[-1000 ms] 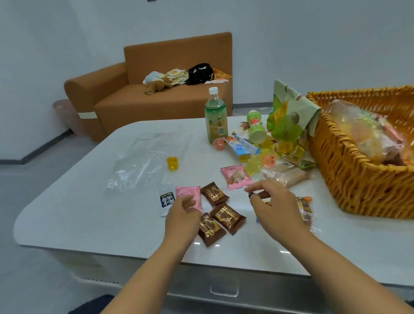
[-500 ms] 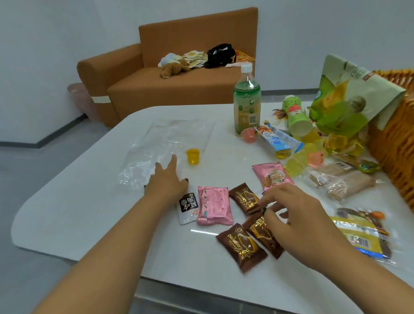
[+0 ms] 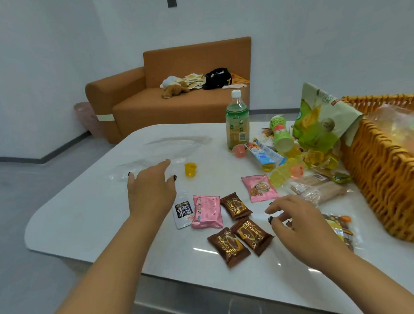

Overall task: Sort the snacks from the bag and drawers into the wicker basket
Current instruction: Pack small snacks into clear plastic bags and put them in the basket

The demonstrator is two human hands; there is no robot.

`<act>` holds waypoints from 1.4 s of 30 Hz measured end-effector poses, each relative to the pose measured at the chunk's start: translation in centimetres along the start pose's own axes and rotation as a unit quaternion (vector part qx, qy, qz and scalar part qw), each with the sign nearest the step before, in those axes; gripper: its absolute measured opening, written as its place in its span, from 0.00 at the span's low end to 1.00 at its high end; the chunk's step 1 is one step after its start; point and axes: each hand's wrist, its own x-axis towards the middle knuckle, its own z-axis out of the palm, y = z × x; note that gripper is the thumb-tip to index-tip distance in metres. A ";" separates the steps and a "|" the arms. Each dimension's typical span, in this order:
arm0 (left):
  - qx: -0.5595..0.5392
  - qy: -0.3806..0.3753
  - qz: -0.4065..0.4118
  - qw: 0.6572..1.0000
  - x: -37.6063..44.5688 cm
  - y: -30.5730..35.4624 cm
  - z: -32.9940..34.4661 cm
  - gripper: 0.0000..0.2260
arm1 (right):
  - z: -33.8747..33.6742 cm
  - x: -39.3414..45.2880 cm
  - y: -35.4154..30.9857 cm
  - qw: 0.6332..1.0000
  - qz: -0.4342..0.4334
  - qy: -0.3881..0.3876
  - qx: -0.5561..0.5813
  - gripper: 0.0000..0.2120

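Observation:
Snacks lie spread over the white table (image 3: 85, 216). My left hand (image 3: 150, 190) hovers open, fingers spread, over the edge of a clear plastic bag (image 3: 153, 156), left of a small yellow jelly cup (image 3: 190, 169). My right hand (image 3: 296, 219) hovers with loosely curled fingers beside three brown chocolate packets (image 3: 251, 235) and holds nothing. A pink wafer pack (image 3: 207, 211) and a white sachet (image 3: 182, 211) lie between my hands. The wicker basket (image 3: 387, 179) stands at the right with a clear bag of snacks inside it.
A green drink bottle (image 3: 237, 122) stands at the back of the table. A green snack bag (image 3: 323, 118) leans on the basket, with a green cup (image 3: 281, 133), jelly cups and wrapped biscuits (image 3: 319, 190) around it. An orange sofa (image 3: 175, 103) stands behind the table.
My left hand has moved from the pink pack up and left toward the plastic bag. My right hand has let go of a brown packet and drawn back to the right.

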 end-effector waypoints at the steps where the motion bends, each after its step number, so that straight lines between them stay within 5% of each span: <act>1: -0.012 0.013 0.019 1.000 -1.2 0.6 -0.6 0.20 | -0.3 -0.2 0.1 1.000 0.008 0.009 0.008 0.08; 8: -0.079 0.015 0.225 0.971 -8.5 2.9 -1.7 0.28 | -2.2 -0.9 0.0 0.988 0.078 0.078 0.112 0.11; 14: -0.184 -0.029 0.370 0.910 -9.5 3.7 -1.4 0.23 | -4.9 -0.2 1.9 0.925 0.210 0.211 0.237 0.22; 18: -0.198 -0.047 0.407 0.891 -9.6 3.3 -1.0 0.23 | -6.5 -0.5 2.7 0.940 0.198 0.226 0.163 0.22; 22: -0.228 -0.032 0.428 0.874 -9.8 2.8 -1.1 0.19 | -6.7 -0.4 3.1 0.957 0.198 0.152 0.144 0.17; 27: -0.268 -0.033 0.396 0.878 -10.4 1.9 -1.8 0.20 | -6.4 -0.6 3.5 0.906 0.339 0.058 0.248 0.07; 32: -0.245 -0.140 0.329 0.901 -10.3 0.9 -2.3 0.33 | -6.2 -0.8 2.6 0.844 0.295 0.103 0.436 0.11; 37: -0.163 -0.276 0.179 0.930 -10.1 0.6 -1.2 0.45 | -7.3 -1.4 0.7 0.819 0.234 0.026 0.523 0.13; 42: -0.274 -0.371 0.033 0.887 -9.8 1.2 -0.4 0.58 | -7.5 -2.0 -0.6 0.804 0.168 -0.076 0.566 0.14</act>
